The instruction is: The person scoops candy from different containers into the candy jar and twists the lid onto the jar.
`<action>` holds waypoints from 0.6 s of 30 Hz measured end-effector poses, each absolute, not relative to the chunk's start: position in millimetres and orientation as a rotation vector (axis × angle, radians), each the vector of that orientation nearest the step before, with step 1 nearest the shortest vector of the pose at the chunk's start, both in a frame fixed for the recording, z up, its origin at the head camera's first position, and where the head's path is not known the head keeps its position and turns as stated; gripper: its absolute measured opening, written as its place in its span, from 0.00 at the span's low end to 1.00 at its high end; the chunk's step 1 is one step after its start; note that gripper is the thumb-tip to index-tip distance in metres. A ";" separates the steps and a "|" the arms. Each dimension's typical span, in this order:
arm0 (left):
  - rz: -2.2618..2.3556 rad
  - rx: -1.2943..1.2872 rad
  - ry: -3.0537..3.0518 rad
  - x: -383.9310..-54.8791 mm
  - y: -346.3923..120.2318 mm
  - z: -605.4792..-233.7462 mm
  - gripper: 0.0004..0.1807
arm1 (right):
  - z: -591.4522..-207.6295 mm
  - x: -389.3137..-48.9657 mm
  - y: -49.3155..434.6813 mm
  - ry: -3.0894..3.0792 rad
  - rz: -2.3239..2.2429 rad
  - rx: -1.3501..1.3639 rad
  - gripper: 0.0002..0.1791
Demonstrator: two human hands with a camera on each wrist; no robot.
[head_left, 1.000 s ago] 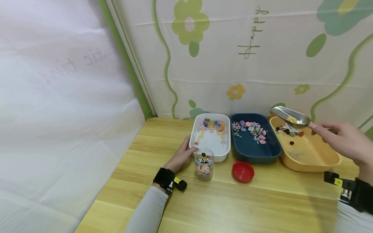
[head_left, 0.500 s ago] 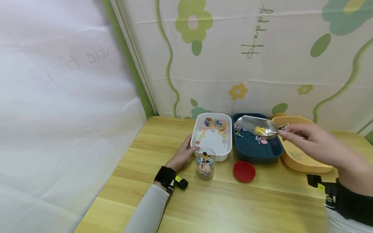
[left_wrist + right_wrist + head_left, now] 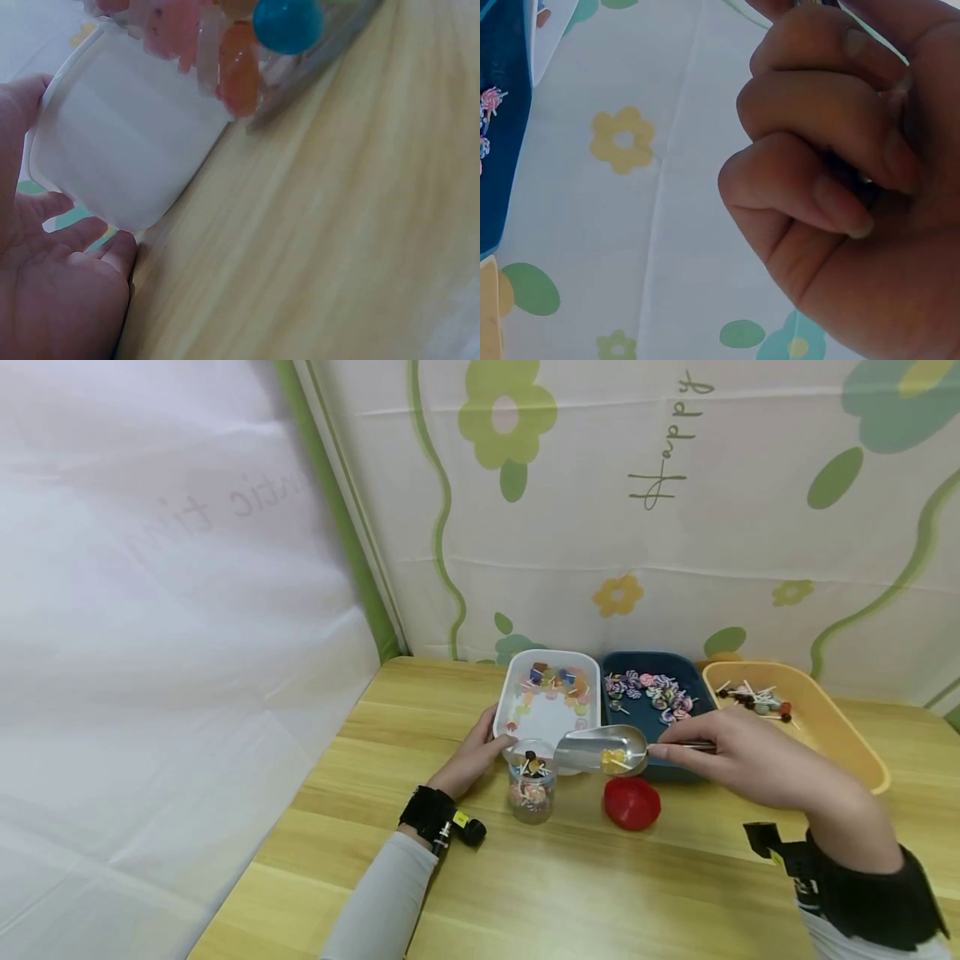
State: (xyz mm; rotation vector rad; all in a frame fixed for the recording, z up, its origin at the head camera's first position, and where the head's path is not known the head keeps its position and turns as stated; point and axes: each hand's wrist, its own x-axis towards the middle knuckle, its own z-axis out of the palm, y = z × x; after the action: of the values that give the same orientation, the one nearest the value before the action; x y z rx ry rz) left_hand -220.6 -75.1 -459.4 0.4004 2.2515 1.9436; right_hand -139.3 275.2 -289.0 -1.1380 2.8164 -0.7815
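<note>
My right hand point(image 3: 742, 760) grips the handle of a metal scoop point(image 3: 585, 745) that bears a few yellow lollipops point(image 3: 615, 760). The scoop's mouth is at the rim of a clear jar point(image 3: 531, 802), which holds small mixed lollipops. In the right wrist view the fingers point(image 3: 817, 105) curl round the handle, mostly hidden. My left hand point(image 3: 472, 750) holds the near left corner of a white bin point(image 3: 596, 702), thumb at the rim and fingers against the side wall point(image 3: 127, 135). Translucent candies lie in that bin. A red lid point(image 3: 632, 803) lies right of the jar.
A dark blue bin point(image 3: 637, 714) with swirl lollipops stands beside the white one. To its right is a yellow bin point(image 3: 832, 735) with several dark lollipops. All stand on a wooden table point(image 3: 570, 893) against a printed curtain point(image 3: 555, 543).
My right hand has carried the scoop with the yellow lollipops left from over the yellow bin, past the blue bin, to the jar. My left hand has stayed at the white bin.
</note>
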 end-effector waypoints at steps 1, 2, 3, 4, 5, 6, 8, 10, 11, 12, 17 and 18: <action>1.943 0.400 2.252 -220.5 -74.9 -459.2 0.37 | -288.9 -138.5 274.6 2.810 -0.777 -1.136 0.08; 1.940 0.396 2.253 -220.5 -74.8 -459.2 0.37 | -288.6 -137.6 274.1 2.805 -0.774 -1.130 0.08; 1.937 0.393 2.256 -220.6 -74.7 -459.0 0.37 | -288.6 -137.1 274.0 2.806 -0.767 -1.121 0.09; 1.934 0.390 2.260 -220.5 -74.6 -458.9 0.37 | -288.2 -136.5 273.4 2.802 -0.767 -1.108 0.09; 1.930 0.386 2.262 -220.3 -74.6 -458.8 0.37 | -287.9 -135.9 273.0 2.800 -0.767 -1.098 0.09; 1.928 0.384 2.262 -220.2 -74.6 -458.8 0.37 | -287.6 -135.4 272.7 2.796 -0.768 -1.092 0.09; 1.926 0.382 2.263 -220.2 -74.7 -458.6 0.37 | -286.8 -134.2 272.2 2.794 -0.768 -1.086 0.09; 1.927 0.386 2.262 -219.9 -74.5 -458.0 0.37 | -285.9 -133.1 271.7 2.786 -0.773 -1.089 0.09; 1.928 0.388 2.260 -219.9 -74.6 -457.7 0.37 | -285.5 -132.8 271.6 2.788 -0.773 -1.090 0.09; 1.929 0.391 2.260 -219.7 -74.5 -457.4 0.37 | -285.2 -132.5 271.5 2.788 -0.773 -1.089 0.08; 1.932 0.392 2.265 -219.6 -74.2 -457.3 0.37 | -284.8 -132.3 271.9 2.799 -0.752 -1.066 0.10; 1.932 0.392 2.264 -219.5 -74.1 -457.3 0.37 | -284.8 -132.3 272.0 2.803 -0.747 -1.062 0.10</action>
State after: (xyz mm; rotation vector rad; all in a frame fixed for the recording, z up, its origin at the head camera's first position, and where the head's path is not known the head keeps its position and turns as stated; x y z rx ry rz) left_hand -219.5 -74.1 -457.3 0.3923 2.2645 1.9323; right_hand -132.3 272.0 -284.8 -1.0616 2.8025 -0.7470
